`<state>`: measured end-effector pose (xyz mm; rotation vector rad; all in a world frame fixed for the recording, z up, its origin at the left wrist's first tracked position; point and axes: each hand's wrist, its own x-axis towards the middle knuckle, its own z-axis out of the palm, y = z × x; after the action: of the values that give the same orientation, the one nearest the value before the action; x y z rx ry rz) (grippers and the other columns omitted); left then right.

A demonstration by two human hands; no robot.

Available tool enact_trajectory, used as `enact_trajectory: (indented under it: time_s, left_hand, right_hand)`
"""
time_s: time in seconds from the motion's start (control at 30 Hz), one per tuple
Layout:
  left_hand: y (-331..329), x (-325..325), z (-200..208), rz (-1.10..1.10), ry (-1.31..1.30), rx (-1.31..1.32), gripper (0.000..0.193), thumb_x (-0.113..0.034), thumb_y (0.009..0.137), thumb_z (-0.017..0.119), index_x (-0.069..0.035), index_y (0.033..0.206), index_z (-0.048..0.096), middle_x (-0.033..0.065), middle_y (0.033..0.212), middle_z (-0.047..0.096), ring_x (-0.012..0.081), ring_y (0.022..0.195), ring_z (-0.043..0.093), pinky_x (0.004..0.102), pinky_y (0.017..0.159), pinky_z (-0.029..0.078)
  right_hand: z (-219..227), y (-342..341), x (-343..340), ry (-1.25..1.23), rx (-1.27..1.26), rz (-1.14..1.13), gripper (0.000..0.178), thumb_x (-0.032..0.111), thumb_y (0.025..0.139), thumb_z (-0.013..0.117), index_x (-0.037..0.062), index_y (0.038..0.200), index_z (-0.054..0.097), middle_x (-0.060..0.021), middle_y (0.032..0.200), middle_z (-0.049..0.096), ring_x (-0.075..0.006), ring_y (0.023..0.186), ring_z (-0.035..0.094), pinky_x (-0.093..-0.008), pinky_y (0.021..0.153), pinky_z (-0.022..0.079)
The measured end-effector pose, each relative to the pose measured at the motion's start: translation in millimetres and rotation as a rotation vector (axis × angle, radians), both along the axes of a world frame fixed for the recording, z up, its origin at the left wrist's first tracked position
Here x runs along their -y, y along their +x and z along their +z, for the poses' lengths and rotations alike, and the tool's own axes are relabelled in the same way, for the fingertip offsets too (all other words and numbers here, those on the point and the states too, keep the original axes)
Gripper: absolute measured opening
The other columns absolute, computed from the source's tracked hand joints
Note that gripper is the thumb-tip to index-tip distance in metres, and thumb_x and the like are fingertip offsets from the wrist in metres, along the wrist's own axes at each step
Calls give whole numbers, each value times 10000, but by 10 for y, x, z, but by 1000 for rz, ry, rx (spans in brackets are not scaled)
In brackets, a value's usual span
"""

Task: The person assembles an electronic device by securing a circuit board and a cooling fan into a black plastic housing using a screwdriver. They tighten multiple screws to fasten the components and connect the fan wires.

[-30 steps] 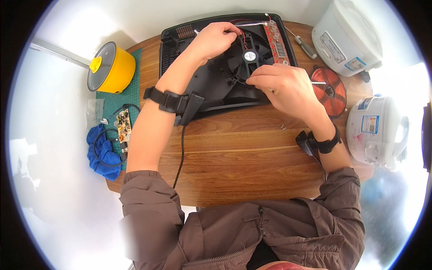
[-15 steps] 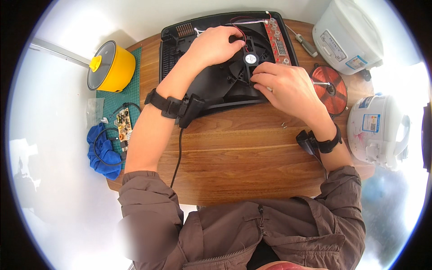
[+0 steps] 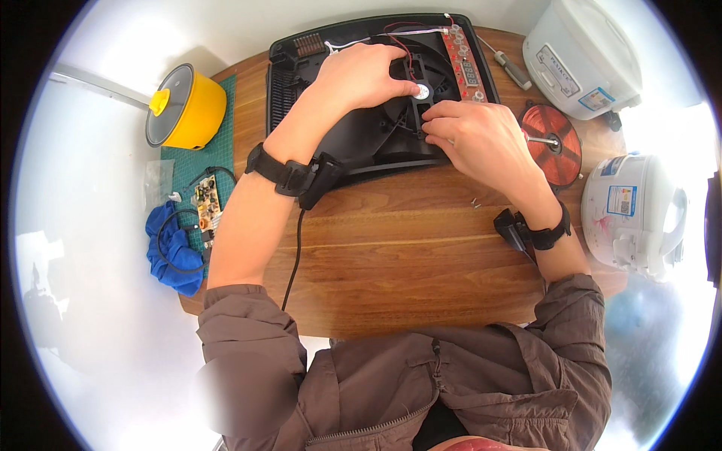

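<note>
Brown wooden table (image 3: 376, 263). On it: black casing (image 3: 365, 143) at far side, green mat (image 3: 213, 155) to the left, small screws (image 3: 475, 203) right of middle. Along the right: grey-handled screwdriver (image 3: 514, 74), copper-coloured coil (image 3: 545, 169), far white cooker (image 3: 583, 60), near white cooker (image 3: 624, 225)

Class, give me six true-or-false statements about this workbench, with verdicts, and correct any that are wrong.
1. The blue cloth lies left of the black housing. True.
2. The yellow pot stands right of the housing. False: it stands left of it, on the green mat.
3. The right hand holds a tool with a metal shaft. True.
4. The left hand is over the pot. False: it is over the housing.
5. The coil lies inside the housing. False: it lies right of it.
6. The circuit board is left of the housing. True.
</note>
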<state>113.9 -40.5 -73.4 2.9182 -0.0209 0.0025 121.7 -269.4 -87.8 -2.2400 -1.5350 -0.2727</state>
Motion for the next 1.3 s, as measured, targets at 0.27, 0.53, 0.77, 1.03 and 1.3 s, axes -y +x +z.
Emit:
enact_trajectory:
  time_s: [0.27,0.53,0.77,1.03,1.3]
  left_hand:
    - [75,51,121,-20,75,-111,770,-607,798,769,-139,1397,640,157,1281,705,342,1215,655,463,1003,542]
    - [82,77,117,-36,66,-121,766,-596,797,772,-88,1359,660,185,1211,727,347,1166,681,455,978,552]
    - [78,65,94,-41,56,-70,788,-595,788,777,-76,1367,648,191,1204,728,351,1146,691,457,979,551]
    - [136,19,-97,-28,87,2,576,-596,808,787,-147,1165,742,115,1019,773,305,1023,738,444,852,596]
    - [26,100,208,-46,-36,-48,618,-470,795,819,-2,1174,677,258,1093,721,427,1054,681,504,890,552]
  right_hand:
    - [58,77,38,139,-65,11,92,166,836,759,86,883,761,-5,965,725,-274,821,708,-384,722,572]
    - [265,165,153,319,-157,-47,69,100,833,754,68,891,737,-89,852,712,-321,785,680,-402,696,551]
    - [180,116,151,118,29,-15,118,179,813,791,110,885,729,3,894,693,-261,799,696,-386,667,552]
    - [65,42,64,-21,99,17,36,141,811,733,108,809,721,15,879,674,-237,780,694,-380,650,550]
    - [-3,-132,-12,-70,221,-35,30,73,743,685,100,730,688,-36,785,613,-238,728,689,-372,627,553]
